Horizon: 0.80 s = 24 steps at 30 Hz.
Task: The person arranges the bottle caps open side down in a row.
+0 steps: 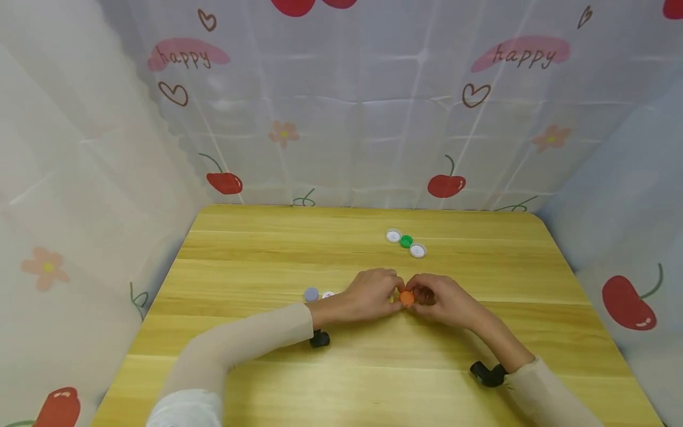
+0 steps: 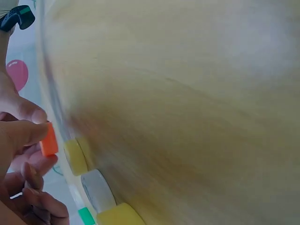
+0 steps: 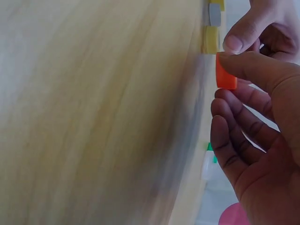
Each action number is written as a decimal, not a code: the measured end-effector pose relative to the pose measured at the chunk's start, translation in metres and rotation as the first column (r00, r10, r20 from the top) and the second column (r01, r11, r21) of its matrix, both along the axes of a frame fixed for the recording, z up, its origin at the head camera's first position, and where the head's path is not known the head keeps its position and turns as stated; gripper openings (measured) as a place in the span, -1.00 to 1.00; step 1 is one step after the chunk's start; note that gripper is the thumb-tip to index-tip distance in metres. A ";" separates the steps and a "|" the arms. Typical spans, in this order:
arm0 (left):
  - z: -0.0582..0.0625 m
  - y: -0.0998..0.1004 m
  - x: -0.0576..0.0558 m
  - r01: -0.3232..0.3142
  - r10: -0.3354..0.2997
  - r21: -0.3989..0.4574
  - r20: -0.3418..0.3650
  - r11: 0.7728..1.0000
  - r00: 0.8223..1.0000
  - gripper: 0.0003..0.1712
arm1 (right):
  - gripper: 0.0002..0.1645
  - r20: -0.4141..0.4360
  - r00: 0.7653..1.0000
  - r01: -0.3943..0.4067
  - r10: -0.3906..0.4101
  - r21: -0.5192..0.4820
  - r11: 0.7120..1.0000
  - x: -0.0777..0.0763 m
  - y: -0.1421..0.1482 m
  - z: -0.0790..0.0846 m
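A lavender disc [image 1: 312, 294] lies at the left of a wood-grain worktop [image 1: 363, 379], just beside a white disc [image 1: 328, 294] partly covered by the left wrist. Next comes the left hand [image 1: 370, 295], pinching a small orange cap [image 1: 407, 298]; the left wrist view shows two yellow pieces [image 2: 75, 157] near it, a pale piece [image 2: 98, 190] between them. Farther back sits a green cap [image 1: 407, 241] — between two round white pieces [image 1: 393, 236]. The right hand [image 1: 448, 299] grips the same orange cap from its other side — fingertips of both hands close together.
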<state>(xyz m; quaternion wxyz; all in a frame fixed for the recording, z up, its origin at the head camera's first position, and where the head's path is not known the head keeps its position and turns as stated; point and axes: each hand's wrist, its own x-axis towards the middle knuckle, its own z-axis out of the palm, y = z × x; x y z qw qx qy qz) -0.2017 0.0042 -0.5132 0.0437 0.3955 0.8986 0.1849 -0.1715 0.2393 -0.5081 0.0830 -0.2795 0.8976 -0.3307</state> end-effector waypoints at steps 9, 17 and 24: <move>-0.001 0.007 -0.001 0.009 -0.009 -0.066 0.000 0.998 1.000 -0.79 | -0.70 0.009 1.000 0.001 -0.002 0.039 0.999 -0.004 0.001 -0.008; 0.001 0.009 -0.009 0.009 -0.002 -0.060 0.103 0.998 0.995 -0.66 | -0.60 0.090 0.995 -0.031 0.029 0.021 0.999 -0.008 0.008 -0.004; 0.017 0.008 -0.043 -0.072 0.059 0.036 0.283 0.997 0.957 -0.60 | -0.65 0.131 0.988 0.087 -0.084 -0.017 0.996 -0.038 0.018 0.008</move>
